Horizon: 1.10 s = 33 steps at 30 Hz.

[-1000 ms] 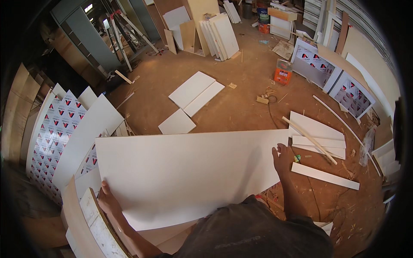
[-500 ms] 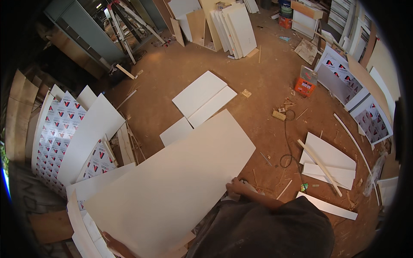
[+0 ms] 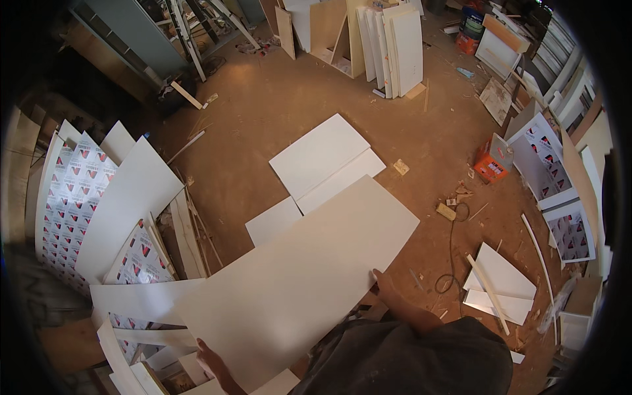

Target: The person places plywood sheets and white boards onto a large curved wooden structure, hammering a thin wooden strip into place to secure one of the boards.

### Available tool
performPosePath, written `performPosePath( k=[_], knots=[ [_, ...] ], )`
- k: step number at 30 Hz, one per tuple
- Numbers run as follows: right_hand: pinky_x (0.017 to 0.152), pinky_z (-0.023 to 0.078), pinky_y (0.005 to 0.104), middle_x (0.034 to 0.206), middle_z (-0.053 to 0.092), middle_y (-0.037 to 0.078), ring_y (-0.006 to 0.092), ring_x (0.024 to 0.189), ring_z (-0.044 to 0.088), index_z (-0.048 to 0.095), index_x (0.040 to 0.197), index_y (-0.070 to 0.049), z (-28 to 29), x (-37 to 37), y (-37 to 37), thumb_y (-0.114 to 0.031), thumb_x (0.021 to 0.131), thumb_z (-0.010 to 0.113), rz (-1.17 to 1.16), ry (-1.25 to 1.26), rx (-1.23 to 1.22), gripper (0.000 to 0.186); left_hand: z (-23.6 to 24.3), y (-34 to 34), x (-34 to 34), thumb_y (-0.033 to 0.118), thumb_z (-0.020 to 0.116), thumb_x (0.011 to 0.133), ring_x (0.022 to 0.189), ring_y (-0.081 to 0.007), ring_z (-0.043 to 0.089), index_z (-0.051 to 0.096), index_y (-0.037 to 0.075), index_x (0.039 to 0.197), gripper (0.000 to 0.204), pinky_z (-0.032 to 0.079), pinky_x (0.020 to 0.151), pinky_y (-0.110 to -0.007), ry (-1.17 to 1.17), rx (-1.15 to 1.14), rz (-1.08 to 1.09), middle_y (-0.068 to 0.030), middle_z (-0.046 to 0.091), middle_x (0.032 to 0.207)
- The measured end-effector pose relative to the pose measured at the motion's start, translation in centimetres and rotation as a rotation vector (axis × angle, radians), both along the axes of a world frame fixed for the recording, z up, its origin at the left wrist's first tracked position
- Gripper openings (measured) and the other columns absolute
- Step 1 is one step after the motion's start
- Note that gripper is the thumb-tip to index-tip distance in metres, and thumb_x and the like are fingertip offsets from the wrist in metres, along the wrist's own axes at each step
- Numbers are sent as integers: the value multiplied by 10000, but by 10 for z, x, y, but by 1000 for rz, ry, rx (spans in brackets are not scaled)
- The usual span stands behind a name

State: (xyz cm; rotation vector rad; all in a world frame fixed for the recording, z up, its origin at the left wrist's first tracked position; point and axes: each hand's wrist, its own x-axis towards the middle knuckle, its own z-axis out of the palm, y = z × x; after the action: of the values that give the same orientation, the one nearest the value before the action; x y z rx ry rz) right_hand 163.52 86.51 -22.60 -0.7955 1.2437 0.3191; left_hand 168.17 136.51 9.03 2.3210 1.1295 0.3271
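A large white rectangular board (image 3: 296, 283) slants across the space in front of me, held between both hands. My left hand (image 3: 209, 359) grips its lower left edge, with fingers partly hidden behind it. On the long edge nearest my body, my right hand (image 3: 383, 287) is closed, its fingertips over the top face and the rest under the board. Beyond the board's far edge, white panels (image 3: 319, 155) lie on the floor, and a smaller white panel (image 3: 273, 220) is partly covered by the held board.
White and print-covered panels (image 3: 125, 210) lean at the left. An orange and silver can (image 3: 493, 159), a cable (image 3: 450, 253) and white offcuts with a wooden strip (image 3: 488, 289) lie to the right. Upright boards (image 3: 401, 52) stand at the back. Scraps litter the brown floor.
The large board has shifted right in view. My left hand has come up and right along with it; my right hand now reaches over its edge farther up. The view has also shifted.
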Motion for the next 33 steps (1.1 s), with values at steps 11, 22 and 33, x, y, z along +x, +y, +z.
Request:
performPosePath(
  k=[11,22,33],
  knots=[
    [581,505,328,842,568,80,181,713,563,564,1000,-83,-65,265,-125,-302,890,644,-399,-224,-129,258,-144,-108,323,466,473,967,586,-204,452,622,-61,823,566,408,562,-390,55,-315,-78,-81,533,641],
    [476,421,296,676,506,31,134,556,491,517,889,-78,-160,470,-225,-136,840,633,-131,-1,-445,139,-243,-230,481,430,480,979,560,-148,386,643,-18,836,497,342,532,-358,63,-433,98,-21,433,614],
    [765,494,417,1046,535,94,204,839,555,393,1308,-125,-215,490,-224,-283,908,600,11,124,-130,477,-329,-217,528,410,463,982,618,-187,430,573,-47,814,500,362,601,-401,245,-251,-71,-67,457,653]
  ],
)
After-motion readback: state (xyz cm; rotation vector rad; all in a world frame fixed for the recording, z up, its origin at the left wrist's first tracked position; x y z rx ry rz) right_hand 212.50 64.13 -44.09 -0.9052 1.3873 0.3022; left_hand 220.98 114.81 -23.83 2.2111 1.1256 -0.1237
